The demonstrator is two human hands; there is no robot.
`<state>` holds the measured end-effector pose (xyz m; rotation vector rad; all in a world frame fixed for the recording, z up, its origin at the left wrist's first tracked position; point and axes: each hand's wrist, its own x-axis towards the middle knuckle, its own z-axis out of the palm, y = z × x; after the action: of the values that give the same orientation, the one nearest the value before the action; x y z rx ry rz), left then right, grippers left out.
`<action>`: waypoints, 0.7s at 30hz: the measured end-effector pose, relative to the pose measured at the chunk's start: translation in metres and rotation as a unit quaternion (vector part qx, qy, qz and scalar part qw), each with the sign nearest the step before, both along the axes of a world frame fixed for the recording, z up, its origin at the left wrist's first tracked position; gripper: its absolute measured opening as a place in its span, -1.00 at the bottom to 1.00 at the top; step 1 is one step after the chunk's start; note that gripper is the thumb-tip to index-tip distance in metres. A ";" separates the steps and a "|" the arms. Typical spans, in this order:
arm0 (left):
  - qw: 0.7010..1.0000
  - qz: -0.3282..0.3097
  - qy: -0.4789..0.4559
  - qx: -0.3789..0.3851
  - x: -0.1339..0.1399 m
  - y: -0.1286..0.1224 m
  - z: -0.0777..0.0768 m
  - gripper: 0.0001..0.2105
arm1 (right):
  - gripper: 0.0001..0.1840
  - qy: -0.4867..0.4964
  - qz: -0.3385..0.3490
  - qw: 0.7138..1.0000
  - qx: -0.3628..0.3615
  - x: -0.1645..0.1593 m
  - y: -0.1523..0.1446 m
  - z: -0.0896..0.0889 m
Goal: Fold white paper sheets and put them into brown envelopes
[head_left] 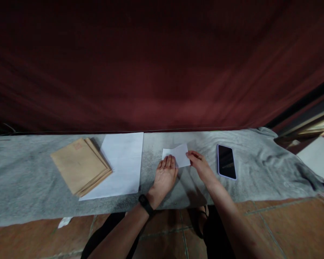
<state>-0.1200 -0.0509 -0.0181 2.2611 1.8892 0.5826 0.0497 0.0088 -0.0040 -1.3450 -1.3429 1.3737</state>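
A small folded sheet of white paper [181,156] lies in front of me on the grey cloth. My left hand [166,171], with a black band on its wrist, rests flat over the paper's left part, fingers stretched out. At the paper's right edge, my right hand [197,160] pinches it between thumb and fingers. That right part of the sheet appears tilted up off the cloth. Part of the paper is hidden under the left fingers.
Brown envelopes [79,163] lie stacked at the left, overlapping large white sheets [124,163]. To the right lies a phone [226,162] in a light purple case. Grey cloth [261,169] covers the long surface, with a dark red curtain [162,72] behind. A white scrap [65,222] is on the tiled floor.
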 end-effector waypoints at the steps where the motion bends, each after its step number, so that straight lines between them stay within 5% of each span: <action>1: 0.998 0.016 -0.061 -0.005 0.000 0.001 0.003 -0.60 | -0.43 0.082 0.011 0.996 -0.015 -0.002 -0.002 0.006; 4: 0.934 0.072 -0.345 -0.049 0.002 0.005 0.011 -0.60 | -0.47 0.208 -0.021 0.977 -0.040 -0.008 -0.006 0.016; 7: 0.737 0.112 -0.660 -0.095 0.009 0.003 0.012 -0.56 | -0.60 0.221 -0.069 0.968 -0.094 -0.012 -0.010 0.012; 9: 0.601 0.127 -0.780 -0.122 0.015 0.000 0.010 -0.56 | -0.63 0.238 -0.048 0.960 -0.138 -0.015 -0.012 0.005; 11: 0.529 0.138 -0.823 -0.154 0.018 -0.005 0.007 -0.59 | -0.59 0.247 -0.060 0.957 -0.138 -0.019 -0.013 -0.003; 14: 0.508 0.157 -0.825 -0.191 0.017 -0.011 0.004 -0.68 | -0.42 0.219 -0.125 0.964 -0.082 -0.021 -0.011 -0.015; 17: 0.526 0.162 -0.793 -0.261 0.011 -0.019 0.003 -0.71 | -0.31 0.105 -0.117 0.987 -0.013 -0.016 -0.004 -0.027; 19: 0.567 0.118 -0.739 -0.344 0.008 -0.026 0.004 -0.63 | -0.32 -0.031 -0.082 0.995 0.046 -0.011 0.002 -0.036; 21: 0.654 0.060 -0.658 -0.369 0.007 -0.032 0.006 -0.54 | -0.36 -0.141 -0.052 0.985 0.090 -0.008 0.007 -0.043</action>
<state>-0.1125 -0.0827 -0.0126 0.6638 1.0622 0.8685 0.0421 0.0154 -0.0471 -1.5015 -1.5174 0.9925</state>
